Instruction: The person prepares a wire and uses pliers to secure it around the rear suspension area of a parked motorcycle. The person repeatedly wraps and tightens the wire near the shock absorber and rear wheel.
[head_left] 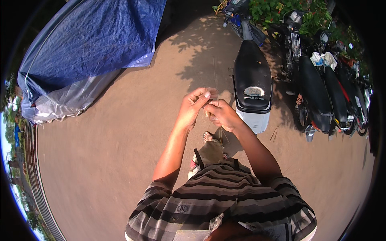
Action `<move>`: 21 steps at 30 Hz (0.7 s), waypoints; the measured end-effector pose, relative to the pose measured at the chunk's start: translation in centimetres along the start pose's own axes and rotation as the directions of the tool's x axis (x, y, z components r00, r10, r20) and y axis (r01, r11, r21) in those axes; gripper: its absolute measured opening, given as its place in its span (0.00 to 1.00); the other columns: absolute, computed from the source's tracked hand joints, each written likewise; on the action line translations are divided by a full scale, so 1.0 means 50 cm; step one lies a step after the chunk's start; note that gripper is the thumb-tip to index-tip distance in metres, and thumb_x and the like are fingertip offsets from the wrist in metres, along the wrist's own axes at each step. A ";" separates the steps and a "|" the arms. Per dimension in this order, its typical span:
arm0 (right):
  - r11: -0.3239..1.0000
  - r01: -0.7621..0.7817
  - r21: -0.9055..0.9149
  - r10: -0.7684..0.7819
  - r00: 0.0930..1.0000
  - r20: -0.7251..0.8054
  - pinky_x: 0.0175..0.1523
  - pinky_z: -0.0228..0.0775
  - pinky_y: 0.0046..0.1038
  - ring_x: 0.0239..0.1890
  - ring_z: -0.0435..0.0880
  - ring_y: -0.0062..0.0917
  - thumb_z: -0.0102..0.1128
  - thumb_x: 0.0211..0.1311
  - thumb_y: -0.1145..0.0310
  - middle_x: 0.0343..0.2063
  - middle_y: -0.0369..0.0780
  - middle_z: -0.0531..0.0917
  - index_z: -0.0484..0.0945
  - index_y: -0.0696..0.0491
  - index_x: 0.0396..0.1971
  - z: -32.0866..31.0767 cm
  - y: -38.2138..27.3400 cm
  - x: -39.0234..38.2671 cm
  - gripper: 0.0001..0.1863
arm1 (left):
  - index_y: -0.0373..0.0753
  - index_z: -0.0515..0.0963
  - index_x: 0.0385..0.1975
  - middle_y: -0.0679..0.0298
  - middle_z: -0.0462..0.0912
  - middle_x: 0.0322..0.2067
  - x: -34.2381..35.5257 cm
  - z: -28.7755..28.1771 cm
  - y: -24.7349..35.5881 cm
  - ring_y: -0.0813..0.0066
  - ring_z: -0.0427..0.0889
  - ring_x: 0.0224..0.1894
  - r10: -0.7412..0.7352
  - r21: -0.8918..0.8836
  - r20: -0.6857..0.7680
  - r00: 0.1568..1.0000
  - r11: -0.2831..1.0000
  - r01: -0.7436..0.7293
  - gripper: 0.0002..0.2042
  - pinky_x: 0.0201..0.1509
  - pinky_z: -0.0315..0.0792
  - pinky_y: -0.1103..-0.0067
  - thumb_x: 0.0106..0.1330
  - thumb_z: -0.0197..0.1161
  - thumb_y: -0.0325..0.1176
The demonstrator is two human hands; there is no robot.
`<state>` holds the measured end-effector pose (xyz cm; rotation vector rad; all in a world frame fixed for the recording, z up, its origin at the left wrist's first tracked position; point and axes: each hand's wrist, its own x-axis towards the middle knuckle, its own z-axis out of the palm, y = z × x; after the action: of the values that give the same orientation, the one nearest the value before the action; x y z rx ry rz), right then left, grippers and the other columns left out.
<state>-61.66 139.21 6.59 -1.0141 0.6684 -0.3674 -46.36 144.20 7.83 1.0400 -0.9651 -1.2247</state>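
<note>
Where right hand [222, 115] closes, thin strands [221, 135] hidden, elsewhere faint

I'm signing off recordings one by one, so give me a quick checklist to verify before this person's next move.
1. Both bare hands visible, left and right: ok, raised close together in front of the body.
2. Thin, straw-coloured flexible strands held: ok, the right hand is closed around them, with lengths hanging below.
3. Left hand's grip on a strand: cannot tell, the fingers hide it.
4. Room beside the black-seated, white-tailed motorbike: cannot tell, it looks near the right hand, but depth is unclear.
5. Blue plastic tarpaulin away from the hands: ok, apart at upper left.
</note>
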 end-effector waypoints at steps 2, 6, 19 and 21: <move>1.000 0.006 0.030 -0.006 1.000 0.027 0.17 0.46 0.19 0.15 0.60 0.09 0.54 0.73 0.69 0.18 0.29 0.70 0.75 0.55 0.28 0.006 -0.010 -0.016 0.11 | 0.33 0.85 0.44 0.61 0.88 0.39 -0.004 0.017 0.017 0.75 0.85 0.42 -0.081 0.023 -0.013 0.997 0.996 0.081 0.11 0.48 0.77 0.77 0.72 0.65 0.35; 0.996 0.083 -0.038 -0.080 0.993 0.091 0.27 0.66 0.20 0.24 0.74 0.13 0.59 0.73 0.68 0.32 0.37 0.81 0.79 0.58 0.36 -0.016 0.000 -0.022 0.09 | 0.32 0.86 0.39 0.60 0.89 0.34 -0.010 0.026 0.027 0.74 0.85 0.38 -0.250 0.079 0.009 0.968 0.965 0.248 0.09 0.46 0.78 0.75 0.72 0.65 0.32; 0.725 0.511 -0.462 -0.675 0.662 -0.328 0.33 0.72 0.19 0.28 0.81 0.13 0.69 0.69 0.63 0.30 0.34 0.85 0.84 0.58 0.42 -0.053 -0.134 -0.050 0.13 | 0.29 0.84 0.43 0.59 0.89 0.34 -0.022 0.024 0.010 0.75 0.87 0.36 -0.067 0.362 0.051 0.996 0.931 0.044 0.12 0.45 0.81 0.76 0.76 0.61 0.34; 0.716 0.514 -0.472 -0.683 0.655 -0.324 0.32 0.71 0.19 0.27 0.79 0.12 0.68 0.69 0.65 0.27 0.33 0.85 0.84 0.58 0.39 -0.047 -0.141 -0.052 0.10 | 0.30 0.84 0.43 0.60 0.89 0.34 -0.023 0.025 0.010 0.76 0.87 0.36 -0.069 0.364 0.048 0.996 0.930 0.047 0.13 0.44 0.80 0.78 0.76 0.61 0.35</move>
<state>-65.05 135.70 12.77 -1.5066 0.8391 -1.1729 -47.58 145.26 8.61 1.3345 -1.2471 -1.1543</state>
